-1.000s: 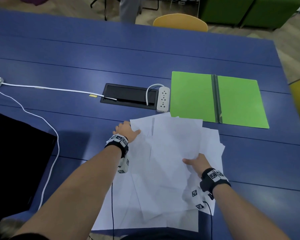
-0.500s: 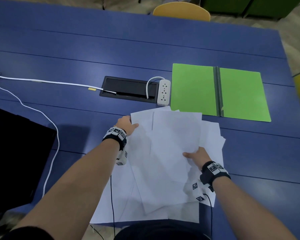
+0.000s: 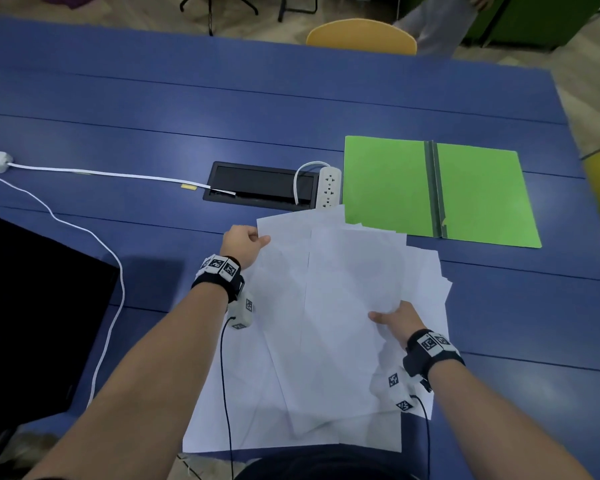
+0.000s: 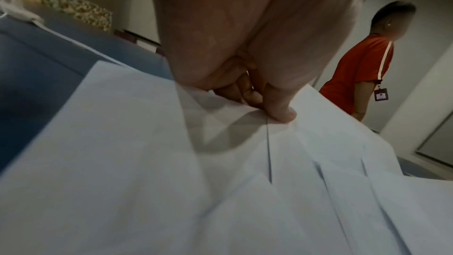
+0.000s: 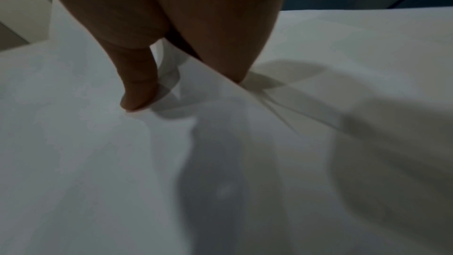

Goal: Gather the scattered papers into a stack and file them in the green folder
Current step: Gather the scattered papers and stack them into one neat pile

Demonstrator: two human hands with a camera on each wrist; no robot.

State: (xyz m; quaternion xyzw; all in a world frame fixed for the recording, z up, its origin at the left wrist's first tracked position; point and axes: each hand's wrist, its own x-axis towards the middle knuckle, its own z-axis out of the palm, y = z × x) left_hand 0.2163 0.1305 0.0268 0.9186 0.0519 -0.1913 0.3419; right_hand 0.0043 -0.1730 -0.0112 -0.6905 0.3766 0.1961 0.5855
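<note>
Loose papers [image 3: 343,306] fanned on desk [image 3: 153,116] beside open green folder [image 3: 388,188]; left hand [image 3: 243,242] pinches far corner, right hand [image 3: 400,322] pinches right edge; light, floppy, slippery: grip opposite edges.

from the head view we look forward and down over both forearms onto the blue bench [image 3: 291,109], far enough back to take in the papers [image 3: 347,289], the green folder [image 3: 388,185] beyond them and a yellow chair [image 3: 361,36] at the far edge. the left wrist view sits very near the left hand [image 4: 245,49], looking along it, low over the papers [image 4: 171,181], toward the room and a person in an orange shirt [image 4: 357,65]. the right wrist view is as close behind the right hand [image 5: 171,26], facing down its thumb onto the papers [image 5: 98,162]. all three views share the spread of papers; each wrist view shares its own hand [image 3: 243,242] [image 3: 400,322] with the head view.
</note>
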